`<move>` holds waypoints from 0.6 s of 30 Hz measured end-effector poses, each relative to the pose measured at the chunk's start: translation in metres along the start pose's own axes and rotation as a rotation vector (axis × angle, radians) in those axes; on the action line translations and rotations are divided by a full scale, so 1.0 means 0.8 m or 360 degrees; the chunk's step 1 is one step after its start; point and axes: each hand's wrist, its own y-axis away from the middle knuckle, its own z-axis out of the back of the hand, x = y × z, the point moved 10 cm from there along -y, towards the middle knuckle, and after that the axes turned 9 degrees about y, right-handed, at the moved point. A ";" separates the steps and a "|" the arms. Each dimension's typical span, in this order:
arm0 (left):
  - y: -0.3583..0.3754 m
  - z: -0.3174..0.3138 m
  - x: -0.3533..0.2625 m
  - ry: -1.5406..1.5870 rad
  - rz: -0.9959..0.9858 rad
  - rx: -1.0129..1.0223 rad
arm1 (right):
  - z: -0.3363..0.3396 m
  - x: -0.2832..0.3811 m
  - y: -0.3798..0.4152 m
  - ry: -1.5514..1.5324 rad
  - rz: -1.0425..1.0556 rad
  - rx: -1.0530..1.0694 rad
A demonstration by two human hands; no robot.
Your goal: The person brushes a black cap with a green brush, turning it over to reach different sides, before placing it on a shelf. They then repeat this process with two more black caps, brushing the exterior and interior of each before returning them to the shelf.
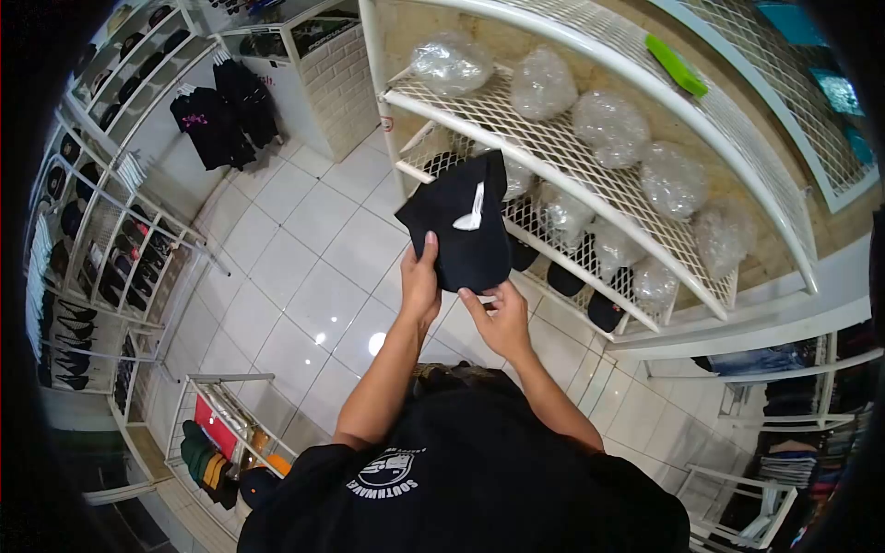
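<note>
A black cap [466, 253] with a white mark on its front is held up before me, in front of the white mesh shelf. My left hand [421, 286] grips its left side, thumb lying on the front and the other fingers hidden behind. At the lower right edge my right hand [502, 321] pinches the cap, the thumb pressed near the rim and the fingers partly curled behind it. Clear plastic-wrapped bundles [610, 129] sit on the shelf's upper level beyond the cap. On the level below are more wrapped bundles and dark caps [606, 311].
The white mesh shelf [553, 138] curves along the right, with a bright green object [676, 66] on its top. White floor tiles [304, 240] lie below. Cap racks [129, 230] line the left; a low rack [230, 424] stands at lower left. Black shirts [221, 115] hang at the back.
</note>
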 end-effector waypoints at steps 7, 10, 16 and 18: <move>-0.017 0.145 -0.014 -0.1049 0.0103 -0.0309 | -0.083 -0.066 0.007 0.0177 -0.0290 -0.0171; -0.030 0.138 -0.042 -0.0642 0.0182 0.0191 | -0.135 -0.026 0.009 0.0661 0.0082 -0.0045; -0.083 0.220 -0.063 0.0144 0.0572 -0.0067 | -0.245 -0.012 0.009 0.1209 0.0356 0.0017; -0.096 0.246 -0.059 0.0378 0.0772 -0.0110 | -0.263 -0.015 0.008 0.1282 0.0420 -0.0050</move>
